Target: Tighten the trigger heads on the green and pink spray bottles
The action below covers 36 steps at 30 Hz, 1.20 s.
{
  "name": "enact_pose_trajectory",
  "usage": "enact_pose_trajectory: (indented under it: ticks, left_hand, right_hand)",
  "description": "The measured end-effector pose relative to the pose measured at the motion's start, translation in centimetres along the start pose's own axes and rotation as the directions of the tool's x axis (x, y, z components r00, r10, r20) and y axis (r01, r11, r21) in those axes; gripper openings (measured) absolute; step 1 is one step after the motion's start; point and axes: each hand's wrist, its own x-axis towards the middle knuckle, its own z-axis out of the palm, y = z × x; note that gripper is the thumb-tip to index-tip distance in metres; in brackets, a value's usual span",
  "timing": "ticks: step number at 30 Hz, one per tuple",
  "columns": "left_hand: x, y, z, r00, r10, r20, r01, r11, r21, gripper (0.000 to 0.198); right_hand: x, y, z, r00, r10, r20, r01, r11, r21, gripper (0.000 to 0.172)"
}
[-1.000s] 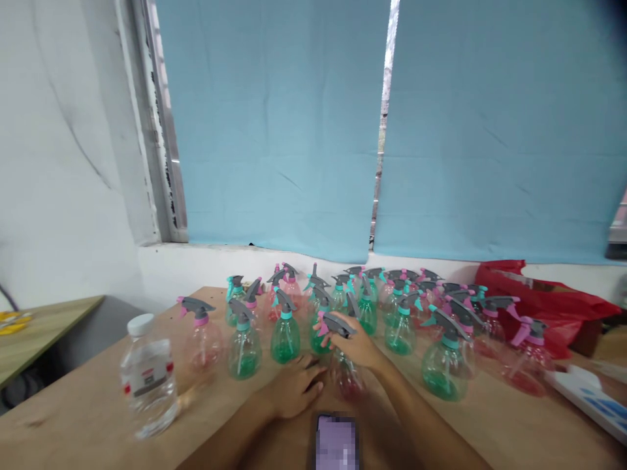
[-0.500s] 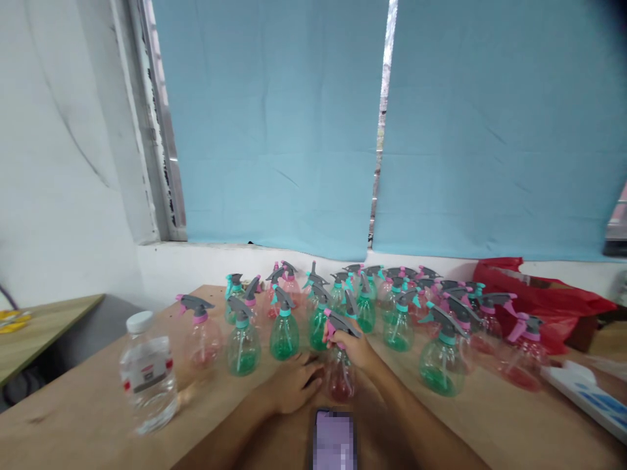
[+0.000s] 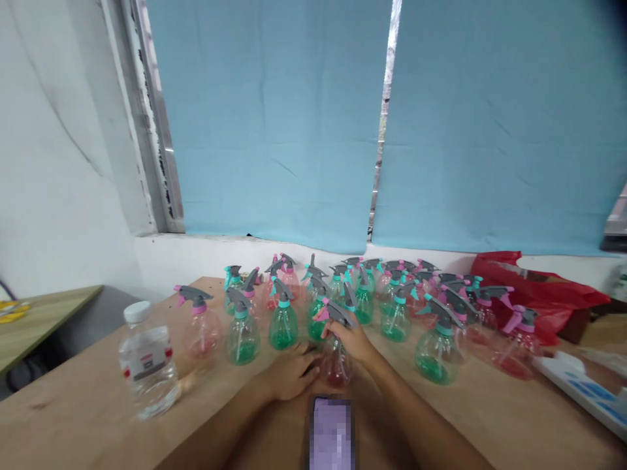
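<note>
My right hand [image 3: 353, 341] is closed around the neck of a pink spray bottle [image 3: 335, 369] with a grey trigger head [image 3: 337, 313], which stands on the wooden table [image 3: 73, 418] in front of me. My left hand [image 3: 290, 373] lies on the table just left of that bottle, fingers loosely together and nearly flat, holding nothing. Behind them stand several green and pink spray bottles [image 3: 283, 325] in rows.
A clear water bottle [image 3: 147, 362] with a white cap stands at the left. A phone [image 3: 332, 432] lies at the near edge between my arms. A red plastic bag [image 3: 539, 294] and a white box [image 3: 582, 391] are at the right. Blue blinds cover the window.
My right hand has set the pink bottle lower and more upright on the table. My left hand has stayed beside it. The view has tilted up slightly.
</note>
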Motion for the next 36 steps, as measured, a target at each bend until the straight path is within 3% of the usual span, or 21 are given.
enact_pose_trajectory:
  ticks: [7, 14, 23, 36]
  left_hand:
    - [0.0, 0.2, -0.2, 1.000, 0.013, -0.001, -0.013, 1.000, -0.006, 0.038]
    - [0.0, 0.1, -0.2, 1.000, 0.005, 0.004, -0.005, 1.000, -0.008, 0.039]
    - [0.0, 0.4, -0.5, 1.000, 0.012, 0.000, -0.012, 1.000, -0.015, 0.036]
    - [0.0, 0.3, -0.4, 1.000, 0.000, 0.003, 0.000, 1.000, -0.011, 0.036]
  right_hand:
    - [0.0, -0.3, -0.1, 0.999, 0.034, 0.001, -0.034, 0.999, 0.009, 0.028]
    - [0.1, 1.0, -0.3, 0.998, 0.052, -0.034, -0.049, 0.995, 0.084, 0.012]
    - [0.0, 1.1, -0.2, 0.999, -0.014, -0.041, 0.013, 1.000, -0.027, 0.023]
    - [0.1, 1.2, -0.2, 0.999, -0.024, -0.045, 0.025, 1.000, 0.007, 0.018]
